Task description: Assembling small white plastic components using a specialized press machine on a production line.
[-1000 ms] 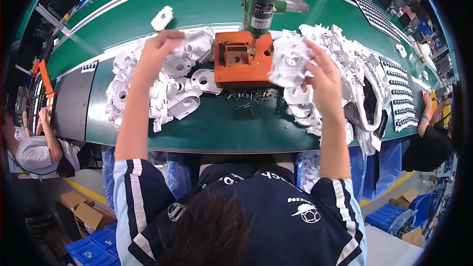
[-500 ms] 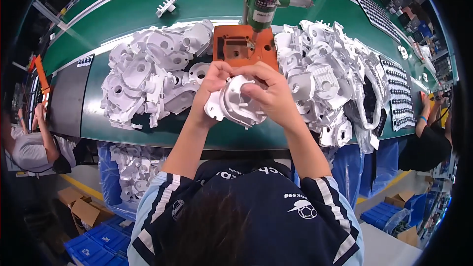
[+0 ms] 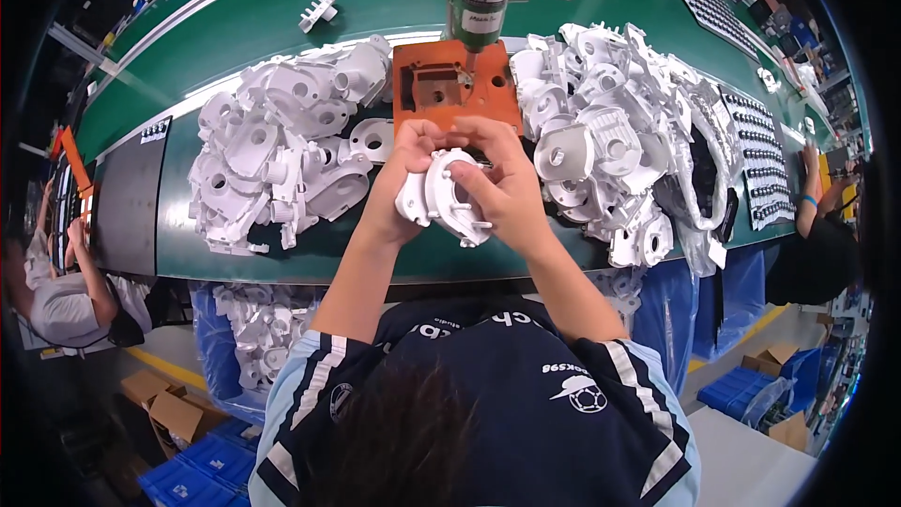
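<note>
Both my hands hold one white molded plastic housing [image 3: 452, 207] above the near part of the green table. My left hand [image 3: 402, 183] is closed round its left side. My right hand [image 3: 502, 183] grips the other side, with the thumb pressed into the part's curved opening. Some of the fingertips are hidden behind the housing. Just beyond my hands sits an orange fixture block [image 3: 502, 103] with a recessed pocket and round holes. Over that block hangs a green press head [image 3: 477, 0].
Heaps of similar white housings lie left [image 3: 253, 141] and right [image 3: 601, 150] of the fixture. Trays of small dark parts [image 3: 758, 169] stand farther right. Blue lined bins [image 3: 668, 319] are under the table edge. Other people work at both sides.
The housing has turned in my hands, so it now shows narrower. My right hand has shifted slightly left on it. The whole view has also moved a little.
</note>
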Available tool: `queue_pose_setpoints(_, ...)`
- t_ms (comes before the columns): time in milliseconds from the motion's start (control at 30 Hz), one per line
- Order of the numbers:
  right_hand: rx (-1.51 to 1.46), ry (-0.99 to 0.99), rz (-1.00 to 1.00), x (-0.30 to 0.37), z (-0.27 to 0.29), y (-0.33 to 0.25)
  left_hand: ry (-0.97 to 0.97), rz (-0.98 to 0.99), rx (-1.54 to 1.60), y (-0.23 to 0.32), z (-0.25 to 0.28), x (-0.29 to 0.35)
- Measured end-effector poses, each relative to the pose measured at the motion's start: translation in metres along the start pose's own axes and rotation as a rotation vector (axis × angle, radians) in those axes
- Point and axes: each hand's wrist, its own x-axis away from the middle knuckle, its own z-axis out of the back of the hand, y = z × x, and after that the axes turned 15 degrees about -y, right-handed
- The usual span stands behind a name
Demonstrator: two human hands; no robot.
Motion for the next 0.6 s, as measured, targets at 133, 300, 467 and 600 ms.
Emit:
queue_pose_setpoints(133,-0.034,-0.058,-0.054,0.002,0.009,0.003,0.092,0.022,-0.103,-0.005,0.0,0.002)
queue_pose_setpoints(300,0.636,-0.063,-0.184,0.01,0.013,-0.007,0.134,0.075,-0.068,-0.01,-0.01,-0.002)
queue_pose_setpoints(467,0.34,-0.079,-0.087,0.014,0.009,0.001,0.209,0.093,-0.312,-0.017,-0.011,0.001)
queue_pose_setpoints(600,0.266,-0.098,-0.01,0.007,0.006,-0.007,0.336,-0.114,-0.581,-0.018,-0.015,0.006)
